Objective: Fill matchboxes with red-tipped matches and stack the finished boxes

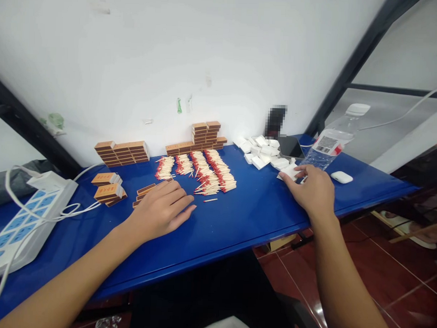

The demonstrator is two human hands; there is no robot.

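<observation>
My right hand reaches to the right side of the blue table, thumb and fingers closed on a white matchbox tray. Beside it lies a loose heap of similar white trays. My left hand is palm down with its fingers apart, holding nothing I can see. Just behind it are several orange-brown matchbox sleeves, partly hidden by the hand. Rows of red-tipped matches lie beyond my left fingertips, and a single match rests apart in front of them.
Stacked matchboxes stand at the wall, with another stack behind the matches and smaller piles at left. A power strip with cables occupies the left end. A plastic bottle and white earphone case sit at right.
</observation>
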